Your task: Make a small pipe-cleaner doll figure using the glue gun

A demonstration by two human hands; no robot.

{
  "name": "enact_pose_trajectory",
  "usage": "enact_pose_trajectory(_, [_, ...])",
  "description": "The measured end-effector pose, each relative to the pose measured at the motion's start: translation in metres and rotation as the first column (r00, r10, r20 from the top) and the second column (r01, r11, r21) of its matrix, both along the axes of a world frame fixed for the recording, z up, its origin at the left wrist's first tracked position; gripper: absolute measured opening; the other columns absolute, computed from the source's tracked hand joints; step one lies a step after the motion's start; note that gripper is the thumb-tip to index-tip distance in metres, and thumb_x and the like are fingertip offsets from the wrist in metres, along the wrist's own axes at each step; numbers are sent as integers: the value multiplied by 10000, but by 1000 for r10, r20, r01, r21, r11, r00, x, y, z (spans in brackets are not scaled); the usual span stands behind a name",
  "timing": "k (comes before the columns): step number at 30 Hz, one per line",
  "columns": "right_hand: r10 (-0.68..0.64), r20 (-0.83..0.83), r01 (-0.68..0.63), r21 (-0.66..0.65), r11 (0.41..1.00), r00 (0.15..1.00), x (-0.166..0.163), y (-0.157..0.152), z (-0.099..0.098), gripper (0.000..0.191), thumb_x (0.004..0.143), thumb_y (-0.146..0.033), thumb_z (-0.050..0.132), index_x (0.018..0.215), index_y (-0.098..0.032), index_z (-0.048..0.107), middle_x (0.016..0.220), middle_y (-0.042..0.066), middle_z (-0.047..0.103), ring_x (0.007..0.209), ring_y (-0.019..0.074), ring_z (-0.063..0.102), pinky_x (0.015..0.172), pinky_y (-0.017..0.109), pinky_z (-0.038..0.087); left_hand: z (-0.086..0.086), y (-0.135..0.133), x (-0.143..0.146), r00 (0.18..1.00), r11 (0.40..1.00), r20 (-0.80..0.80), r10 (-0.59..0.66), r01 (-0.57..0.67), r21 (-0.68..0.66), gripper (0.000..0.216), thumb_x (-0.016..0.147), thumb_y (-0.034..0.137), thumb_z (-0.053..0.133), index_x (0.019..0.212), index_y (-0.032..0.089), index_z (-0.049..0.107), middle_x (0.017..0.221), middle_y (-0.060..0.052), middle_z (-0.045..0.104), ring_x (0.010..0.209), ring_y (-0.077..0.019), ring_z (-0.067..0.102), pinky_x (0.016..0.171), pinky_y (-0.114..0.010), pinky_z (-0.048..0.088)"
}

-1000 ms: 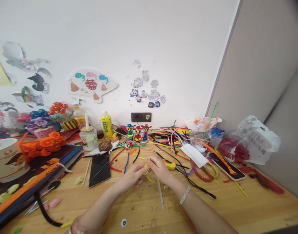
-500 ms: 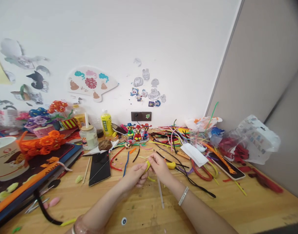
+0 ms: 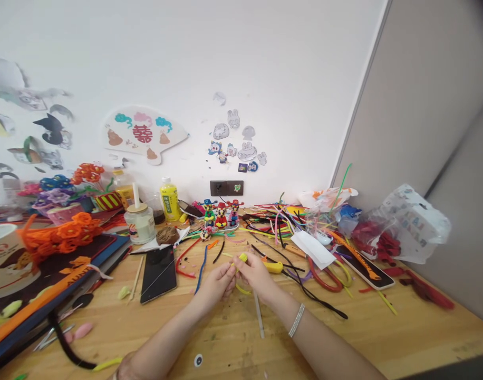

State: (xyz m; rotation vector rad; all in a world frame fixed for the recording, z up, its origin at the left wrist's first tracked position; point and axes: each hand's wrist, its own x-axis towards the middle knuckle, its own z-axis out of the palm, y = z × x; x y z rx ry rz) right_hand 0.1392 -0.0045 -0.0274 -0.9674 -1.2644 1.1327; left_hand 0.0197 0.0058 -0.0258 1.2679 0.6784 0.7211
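Observation:
Both my hands meet over the middle of the wooden desk (image 3: 233, 338). My left hand (image 3: 215, 282) and my right hand (image 3: 255, 274) pinch the same yellow pipe cleaner (image 3: 242, 259), whose bent end sticks up between the fingertips while a loose tail curls below them. A silver bracelet (image 3: 296, 320) circles my right wrist. A thin white stick (image 3: 259, 316) lies on the desk under my right hand. A black phone (image 3: 159, 273) lies flat to the left of my left hand.
A tangle of coloured pipe cleaners (image 3: 281, 227) covers the back right. Toy figures (image 3: 221, 214), a yellow bottle (image 3: 169, 199), a jar (image 3: 139, 224), orange pipe-cleaner flowers (image 3: 63, 235), a paper cup (image 3: 8, 258) and a plastic bag (image 3: 407, 224) surround the desk. A googly eye (image 3: 198, 360) lies near the front.
My hands have drawn closer together and the yellow pipe cleaner's end now pokes up above my fingertips. The view has shifted slightly to the right and up.

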Motion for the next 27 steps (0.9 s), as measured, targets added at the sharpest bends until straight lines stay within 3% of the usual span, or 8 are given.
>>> enact_pose_trajectory(9, [109,-53,-110,-18,994,993,8,-6,11,363,685,-527,544,671,-178,445,503,-63,450,407,56,335,402,186,240,14,-5,-12,974,958,91,-206,220,-186,296,756,474,473,751,183,416,508,100,279,375,-23,132,386,-179,86])
enact_pose_trajectory(13, [132,-47,-132,-4,991,990,11,-6,11,356,699,-524,531,716,-172,480,534,-44,491,426,65,365,422,197,269,14,-3,-14,965,942,115,-236,256,-216,266,771,442,464,774,180,418,536,94,257,388,-27,134,390,-177,88])
enact_pose_trajectory(23, [122,67,-121,-15,993,990,23,2,9,265,724,-404,555,717,-139,567,483,-63,456,376,56,385,382,187,288,7,-2,-10,989,982,26,-143,145,-122,268,760,439,495,709,184,427,514,104,234,399,-38,94,395,-187,72])
enact_pose_trajectory(27, [135,79,-130,-60,990,988,21,2,8,271,734,-405,521,702,-139,563,484,-56,479,345,55,393,356,184,310,-1,2,-4,1000,1000,-21,-13,13,-6,284,706,453,558,708,180,478,516,88,334,427,-55,236,409,-185,167])
